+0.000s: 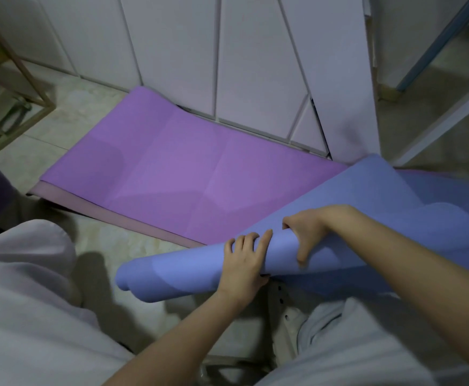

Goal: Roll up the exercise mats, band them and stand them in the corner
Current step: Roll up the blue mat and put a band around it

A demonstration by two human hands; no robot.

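The purple mat [177,168] lies flat across mid-frame against the cupboard doors [255,65], we judge awaiting its turn. The blue mat [394,207], lower right, is partly rolled over its corner. Our right hand [308,232] and left hand [245,260] curl slightly spread fingers over the rolled part, thumbs on its near side, probably to hold it tight for rolling.

Two exercise mats are in view: one purple mat [188,168] spread flat and one blue mat [183,274] partly rolled. Two hands show, one left hand [245,260] and one right hand [308,232], both gripping the blue mat. Two legs in pale trousers fill the lower corners, one left leg [32,302] and one right leg [367,344]. One metal frame [32,76] stands at the left.
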